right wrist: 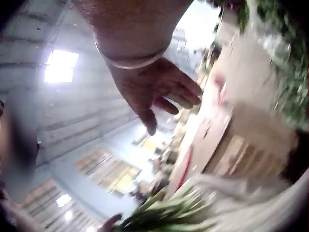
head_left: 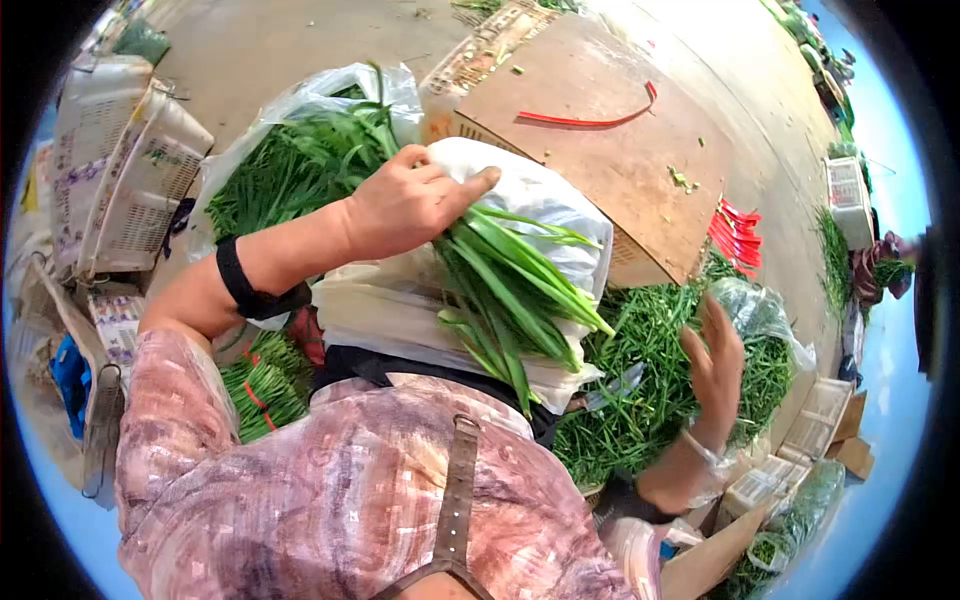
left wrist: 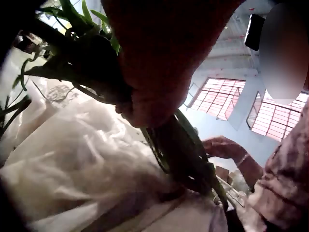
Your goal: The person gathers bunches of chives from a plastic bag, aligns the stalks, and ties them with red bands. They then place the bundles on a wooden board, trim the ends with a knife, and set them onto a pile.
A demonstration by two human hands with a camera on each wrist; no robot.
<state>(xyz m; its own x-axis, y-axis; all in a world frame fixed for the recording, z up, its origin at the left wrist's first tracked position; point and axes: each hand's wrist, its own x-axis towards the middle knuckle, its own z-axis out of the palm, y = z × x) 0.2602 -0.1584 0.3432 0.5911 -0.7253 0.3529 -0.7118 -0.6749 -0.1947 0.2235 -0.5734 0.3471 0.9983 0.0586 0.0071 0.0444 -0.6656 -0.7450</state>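
Logging what we see: the left hand has its fingers curled round the upper end of the green bunch, with the index finger stretched out along the white plastic bag. The left wrist view confirms it: fingers closed on the stalks in a firm grasp. The green bunch is made of long, flat, chive-like leaves. They are bright green with lighter stalks near the hand, packed tight under the grip and fanning loose at the far tips. It lies diagonally across the white plastic bag, touching it. The tips point toward the person's lower right and overhang the bag's edge. The bag rests on the person's lap, just in front of the cardboard sheet. The right hand is raised with its fingers nearly straight and slightly spread, grasping nothing. We place it well apart from the green bunch, above the loose green pile. The right wrist view agrees: relaxed fingers, empty palm, and the greens below it are blurred. The cardboard sheet lies on top of a slatted crate and carries one red band. A stack of red bands lies just off its right edge. Behind the left forearm we see a clear bag of greens, with tied bundles under the left elbow. White baskets stand at far left.
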